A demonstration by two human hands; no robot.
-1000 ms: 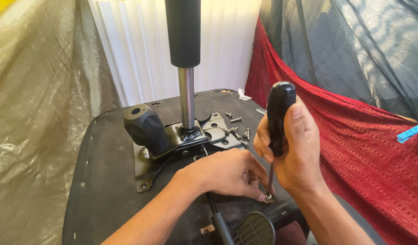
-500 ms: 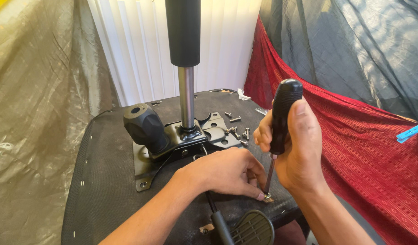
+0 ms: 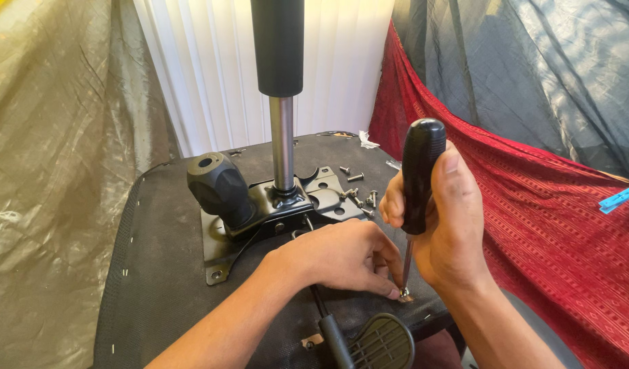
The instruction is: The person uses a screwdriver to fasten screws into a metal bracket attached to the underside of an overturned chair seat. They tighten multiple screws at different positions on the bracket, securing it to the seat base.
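Observation:
My right hand [image 3: 441, 219] grips the black handle of a screwdriver [image 3: 420, 171] held upright, its tip set on a screw [image 3: 404, 295] at the near edge of an upturned chair seat [image 3: 157, 273]. My left hand [image 3: 335, 256] lies flat on the seat, fingertips pinching that screw beside the tip. A black metal mechanism plate [image 3: 260, 212] is mounted on the seat, with a gas cylinder [image 3: 280, 102] rising from it and a black knob [image 3: 215, 188] at its left.
Several loose screws [image 3: 355, 195] lie on the seat behind the plate. A black lever paddle [image 3: 379, 342] juts out at the near edge. Red fabric [image 3: 533, 219] drapes on the right, plastic sheeting [image 3: 48, 171] on the left, white blinds [image 3: 205, 75] behind.
The screwdriver handle has turned and shifted slightly in my right hand while the tip stays on the screw. My left hand stays in place.

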